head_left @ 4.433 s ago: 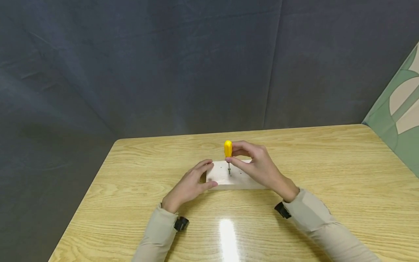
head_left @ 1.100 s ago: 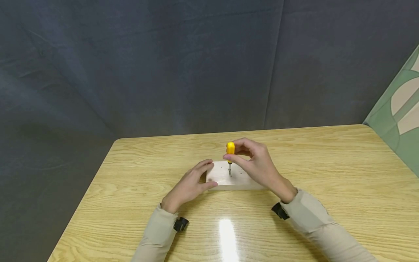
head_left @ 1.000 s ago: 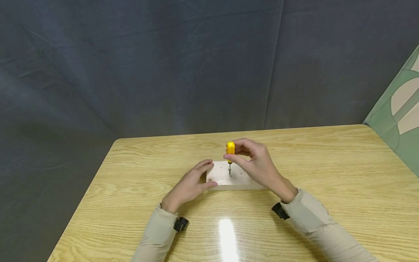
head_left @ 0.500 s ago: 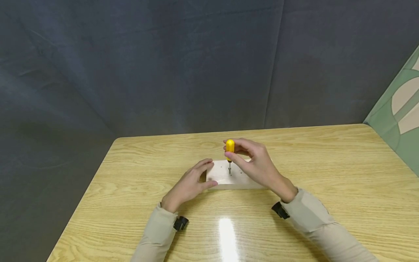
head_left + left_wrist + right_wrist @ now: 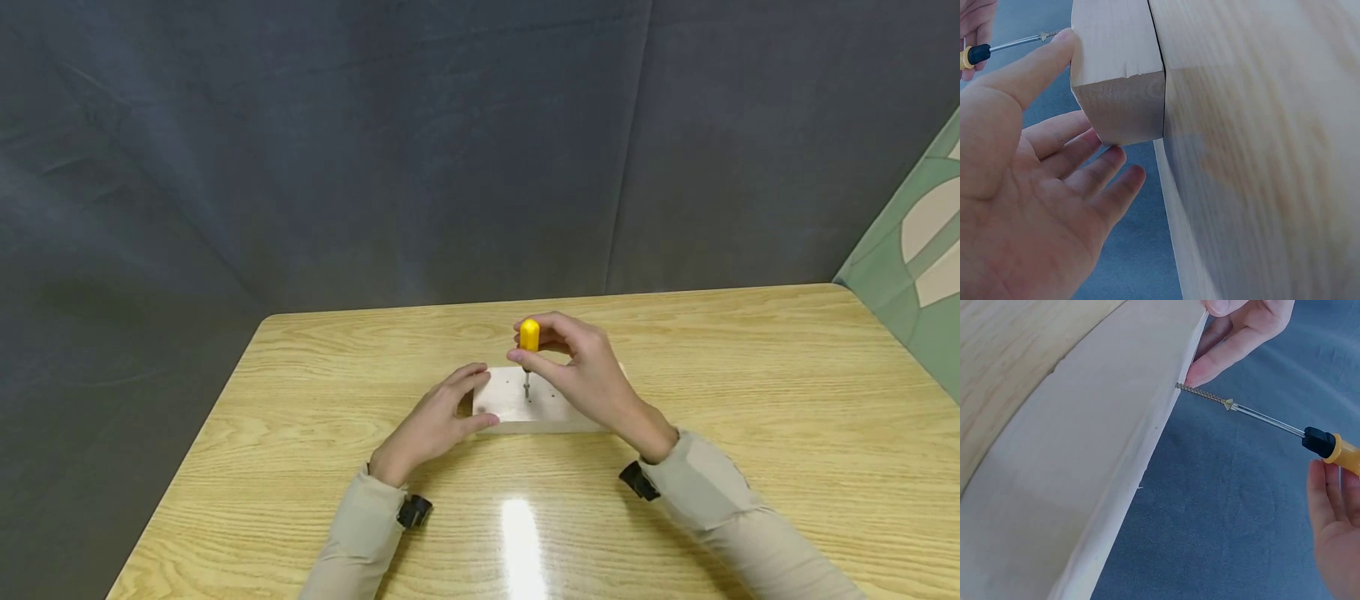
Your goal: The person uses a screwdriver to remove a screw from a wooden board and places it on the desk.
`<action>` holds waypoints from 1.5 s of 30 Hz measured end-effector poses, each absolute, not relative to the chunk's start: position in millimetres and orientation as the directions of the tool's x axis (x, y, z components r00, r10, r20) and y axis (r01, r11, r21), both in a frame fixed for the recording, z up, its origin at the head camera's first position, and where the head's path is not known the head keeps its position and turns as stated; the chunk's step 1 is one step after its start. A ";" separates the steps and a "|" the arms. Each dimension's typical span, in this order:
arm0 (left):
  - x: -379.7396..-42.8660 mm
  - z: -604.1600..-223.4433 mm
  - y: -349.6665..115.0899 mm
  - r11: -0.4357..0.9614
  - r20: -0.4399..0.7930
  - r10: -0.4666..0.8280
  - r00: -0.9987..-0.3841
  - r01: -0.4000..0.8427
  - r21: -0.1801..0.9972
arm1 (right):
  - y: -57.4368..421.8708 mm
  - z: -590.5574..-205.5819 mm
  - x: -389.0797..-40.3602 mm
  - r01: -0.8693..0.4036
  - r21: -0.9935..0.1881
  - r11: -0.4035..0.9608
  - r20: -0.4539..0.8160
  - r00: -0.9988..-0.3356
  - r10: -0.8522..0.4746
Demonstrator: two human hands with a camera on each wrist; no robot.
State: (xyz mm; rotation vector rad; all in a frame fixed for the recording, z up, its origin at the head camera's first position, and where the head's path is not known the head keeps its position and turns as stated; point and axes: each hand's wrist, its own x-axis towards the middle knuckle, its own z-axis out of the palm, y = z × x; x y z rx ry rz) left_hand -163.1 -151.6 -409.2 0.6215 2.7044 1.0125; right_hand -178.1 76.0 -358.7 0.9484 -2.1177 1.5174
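A pale wooden block (image 5: 502, 408) lies on the table in the head view, with small dark holes in its top. My left hand (image 5: 433, 427) holds its left end, thumb on the near edge and fingertips at the far side. My right hand (image 5: 588, 375) pinches the yellow handle of a screwdriver (image 5: 529, 335), upright over the block. In the right wrist view the screwdriver's (image 5: 1319, 442) tip meets the head of a threaded screw (image 5: 1204, 395). The screw's point is at the block's top face, and most of its thread shows above the wood.
The wood-grain table (image 5: 337, 375) extends on all sides of the block. A dark cloth (image 5: 450, 150) hangs behind it, and a green patterned panel (image 5: 930, 275) stands at the right. Black wrist cameras (image 5: 415, 512) sit on both sleeves.
My right thumb and fingers have shifted back and forth on the handle. The screwdriver has moved slightly right since the earliest frame. My left hand and the block have stayed in place.
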 end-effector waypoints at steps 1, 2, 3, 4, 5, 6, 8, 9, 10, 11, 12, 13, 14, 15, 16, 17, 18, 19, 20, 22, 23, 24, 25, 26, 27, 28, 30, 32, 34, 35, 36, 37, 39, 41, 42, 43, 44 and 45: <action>-163.0 -408.9 -151.6 0.680 -0.028 0.446 -0.895 0.318 0.660 | 75.9 -358.6 -178.2 -0.703 -0.685 0.192 0.638 -0.706 -0.307; -163.0 -408.9 -151.6 0.681 -0.030 0.444 -0.895 0.316 0.660 | 75.9 -358.6 -178.3 -0.704 -0.684 0.189 0.640 -0.704 -0.306; -163.1 -409.0 -151.6 0.683 -0.033 0.443 -0.896 0.314 0.660 | 75.8 -358.4 -178.3 -0.707 -0.683 0.185 0.643 -0.702 -0.308; -163.2 -409.3 -151.5 0.686 -0.034 0.442 -0.896 0.313 0.657 | 75.7 -358.3 -178.4 -0.709 -0.681 0.182 0.645 -0.699 -0.309; -163.3 -409.6 -151.5 0.687 -0.034 0.441 -0.897 0.313 0.656 | 75.7 -358.1 -178.4 -0.711 -0.679 0.179 0.647 -0.696 -0.311; -163.4 -409.8 -151.3 0.688 -0.035 0.440 -0.897 0.312 0.655 | 75.7 -358.0 -178.4 -0.714 -0.677 0.179 0.648 -0.694 -0.313; -163.7 -410.6 -151.3 0.691 -0.040 0.437 -0.898 0.307 0.654 | 75.9 -357.8 -178.3 -0.715 -0.677 0.177 0.648 -0.692 -0.318; -163.5 -410.7 -151.2 0.691 -0.040 0.438 -0.898 0.308 0.654 | 76.0 -357.6 -178.2 -0.713 -0.678 0.177 0.646 -0.693 -0.321; -163.5 -410.9 -151.2 0.690 -0.036 0.439 -0.898 0.311 0.654 | 76.2 -357.5 -178.1 -0.711 -0.681 0.175 0.643 -0.695 -0.322; -163.5 -411.2 -151.3 0.689 -0.036 0.440 -0.897 0.311 0.655 | 76.4 -357.4 -177.9 -0.709 -0.683 0.174 0.640 -0.696 -0.325; -163.4 -411.3 -151.4 0.689 -0.035 0.440 -0.898 0.312 0.654 | 76.7 -357.3 -177.8 -0.707 -0.685 0.175 0.637 -0.698 -0.327; -163.2 -411.2 -151.5 0.689 -0.034 0.439 -0.898 0.312 0.654 | 76.9 -357.3 -177.7 -0.705 -0.688 0.173 0.634 -0.700 -0.329; -163.0 -411.0 -151.5 0.688 -0.032 0.439 -0.898 0.313 0.654 | 77.0 -357.1 -177.6 -0.703 -0.691 0.171 0.632 -0.701 -0.331; -162.8 -410.9 -151.6 0.688 -0.031 0.439 -0.898 0.314 0.654 | 77.1 -357.0 -177.5 -0.700 -0.693 0.172 0.628 -0.704 -0.333; -162.7 -411.1 -151.8 0.688 -0.029 0.440 -0.897 0.316 0.653 | 77.2 -357.0 -177.4 -0.697 -0.696 0.172 0.625 -0.706 -0.333; -162.6 -410.9 -151.9 0.690 -0.034 0.437 -0.899 0.311 0.654 | 77.3 -357.0 -177.4 -0.696 -0.697 0.173 0.624 -0.708 -0.332; -162.6 -410.7 -151.9 0.689 -0.035 0.436 -0.899 0.309 0.656 | 77.3 -357.0 -177.4 -0.693 -0.699 0.175 0.621 -0.710 -0.330; -162.6 -410.7 -152.0 0.689 -0.038 0.435 -0.900 0.305 0.658 | 77.3 -357.0 -177.4 -0.691 -0.701 0.175 0.620 -0.712 -0.329; -162.6 -411.0 -152.2 0.688 -0.040 0.435 -0.899 0.303 0.660 | 77.2 -356.8 -177.2 -0.689 -0.703 0.178 0.618 -0.715 -0.328; -162.7 -411.1 -152.2 0.687 -0.044 0.435 -0.900 0.299 0.663 | 77.3 -356.9 -176.9 -0.688 -0.703 0.181 0.617 -0.716 -0.326; -162.9 -411.2 -152.2 0.686 -0.046 0.434 -0.900 0.296 0.665 | 77.3 -356.9 -176.7 -0.687 -0.703 0.183 0.616 -0.717 -0.326; -162.9 -411.5 -152.3 0.684 -0.042 0.437 -0.898 0.302 0.664 | 77.4 -356.8 -176.5 -0.687 -0.703 0.185 0.615 -0.717 -0.328; -162.8 -411.7 -152.3 0.683 -0.041 0.438 -0.898 0.303 0.665 | 77.4 -356.9 -176.4 -0.687 -0.703 0.185 0.614 -0.717 -0.329; -162.8 -411.7 -152.4 0.681 -0.038 0.440 -0.897 0.306 0.665 | 77.4 -356.8 -176.1 -0.686 -0.703 0.187 0.613 -0.718 -0.331; -162.7 -411.6 -152.3 0.681 -0.037 0.440 -0.897 0.307 0.665 | 77.3 -356.8 -176.0 -0.686 -0.703 0.188 0.612 -0.718 -0.332; -162.8 -411.7 -152.4 0.680 -0.036 0.441 -0.897 0.308 0.665 | 77.2 -356.8 -175.8 -0.684 -0.704 0.190 0.610 -0.720 -0.331; -162.9 -411.6 -152.4 0.679 -0.033 0.443 -0.896 0.311 0.664 | 76.8 -356.9 -175.5 -0.680 -0.707 0.193 0.607 -0.724 -0.328; -163.2 -411.5 -152.3 0.681 -0.033 0.441 -0.897 0.310 0.663 | 76.2 -357.0 -175.3 -0.676 -0.711 0.194 0.605 -0.729 -0.322; -163.4 -411.4 -152.1 0.685 -0.036 0.439 -0.898 0.308 0.660 | 75.7 -357.4 -175.5 -0.674 -0.712 0.196 0.605 -0.731 -0.315; -163.5 -411.6 -152.1 0.686 -0.036 0.439 -0.898 0.309 0.659 | 75.5 -357.6 -175.7 -0.674 -0.713 0.196 0.606 -0.732 -0.313; -163.6 -411.6 -152.0 0.687 -0.037 0.438 -0.898 0.308 0.659 | 75.2 -357.7 -175.9 -0.673 -0.713 0.194 0.606 -0.732 -0.311; -163.6 -411.6 -151.9 0.688 -0.040 0.436 -0.899 0.305 0.659 | 74.9 -357.8 -176.2 -0.674 -0.714 0.192 0.607 -0.732 -0.310; -163.8 -411.7 -151.7 0.688 -0.042 0.434 -0.900 0.301 0.660 | 74.5 -357.8 -176.6 -0.675 -0.713 0.190 0.610 -0.731 -0.307; -164.0 -411.9 -151.8 0.686 -0.040 0.432 -0.901 0.300 0.662 | 74.3 -357.6 -176.9 -0.675 -0.713 0.189 0.611 -0.731 -0.303; -164.0 -411.9 -151.8 0.686 -0.040 0.431 -0.901 0.299 0.663 | 74.2 -357.4 -176.9 -0.675 -0.713 0.189 0.612 -0.731 -0.301; -164.0 -411.8 -151.9 0.686 -0.039 0.431 -0.901 0.300 0.662 | 74.1 -357.3 -176.9 -0.675 -0.713 0.189 0.613 -0.731 -0.299; -164.1 -412.0 -152.0 0.686 -0.037 0.432 -0.901 0.302 0.662 | 74.1 -357.2 -176.8 -0.675 -0.713 0.192 0.613 -0.732 -0.298; -164.3 -412.1 -152.0 0.684 -0.033 0.436 -0.899 0.307 0.662 | 74.0 -357.1 -176.7 -0.674 -0.713 0.195 0.612 -0.733 -0.296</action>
